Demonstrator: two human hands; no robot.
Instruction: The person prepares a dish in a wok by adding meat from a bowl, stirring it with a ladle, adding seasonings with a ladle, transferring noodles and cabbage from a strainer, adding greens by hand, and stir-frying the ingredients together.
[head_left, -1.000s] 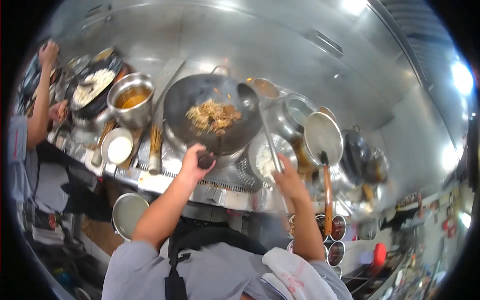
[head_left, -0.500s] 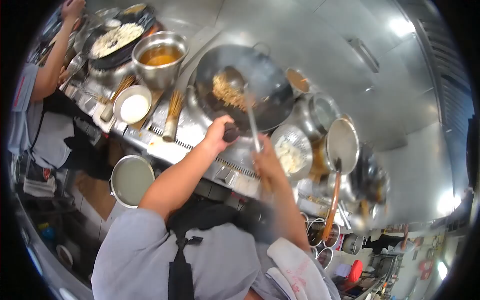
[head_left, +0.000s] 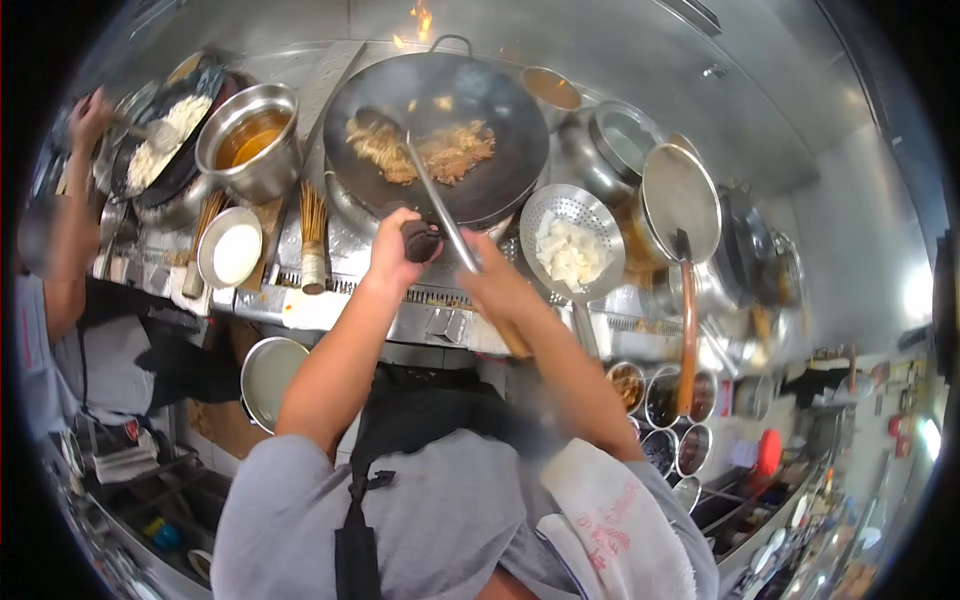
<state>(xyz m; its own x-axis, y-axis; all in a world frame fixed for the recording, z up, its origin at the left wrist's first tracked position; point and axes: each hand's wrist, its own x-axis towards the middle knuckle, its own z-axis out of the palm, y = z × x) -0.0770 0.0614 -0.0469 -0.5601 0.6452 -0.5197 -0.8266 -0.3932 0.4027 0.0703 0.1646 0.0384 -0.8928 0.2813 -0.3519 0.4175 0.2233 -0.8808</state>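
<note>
My left hand (head_left: 402, 252) is closed round the dark handle at the near rim of a large black wok (head_left: 350, 110). Shredded brown food (head_left: 458, 152) lies in two patches inside it. My right hand (head_left: 492, 272) grips a long-handled ladle (head_left: 432, 190), whose bowl rests on the left patch of food. To the right of my right hand, a perforated strainer (head_left: 540, 215) holds white pieces.
A steel pot of orange liquid (head_left: 280, 172), a bowl of white liquid (head_left: 236, 252) and a bamboo brush (head_left: 313, 245) stand left. A co-worker's arm (head_left: 75, 220) reaches over another wok at far left. A wooden-handled mesh strainer (head_left: 682, 203) is at right. Small flames (head_left: 422, 18) show behind the wok.
The ladle's bowl has moved to the wok's left side, and the food is now in two patches. Flames have appeared behind the wok. The camera view has shifted.
</note>
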